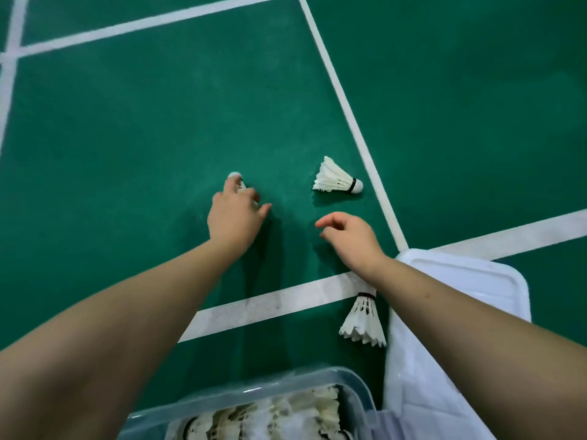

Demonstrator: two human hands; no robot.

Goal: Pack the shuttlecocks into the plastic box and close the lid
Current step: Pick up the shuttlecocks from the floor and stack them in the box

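Observation:
My left hand point(233, 217) reaches out over the green court floor and grips a white shuttlecock point(236, 178); only its cork tip and a bit of feather show past my fingers. My right hand point(349, 236) hovers with fingers loosely curled and holds nothing. A second shuttlecock point(336, 177) lies on its side just beyond my right hand. A third shuttlecock point(365, 322) lies under my right forearm, beside the lid. The clear plastic box point(352, 381) sits at the bottom edge, open, with several shuttlecocks inside.
The white translucent lid point(476, 281) lies flat on the floor to the right of the box. White court lines point(346, 103) cross the green floor point(143, 138) around my hands.

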